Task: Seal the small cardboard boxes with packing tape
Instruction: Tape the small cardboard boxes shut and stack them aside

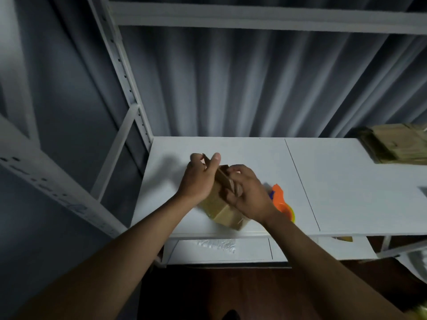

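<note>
The left hand (196,179) grips the upright flap at the far side of the small cardboard box (223,204); the right hand (248,192) curls over the near flaps and presses them inward. The box rests on the white desk (231,148), near its front edge. The step in hand appears to be flap closing, prior to taping. The next move calls for holding the flaps flat and reaching for the orange tape dispenser (280,199), just right of the box and largely hidden by the right hand. A stack of flat cardboard (397,144) lies far right, cut off by the frame.
</note>
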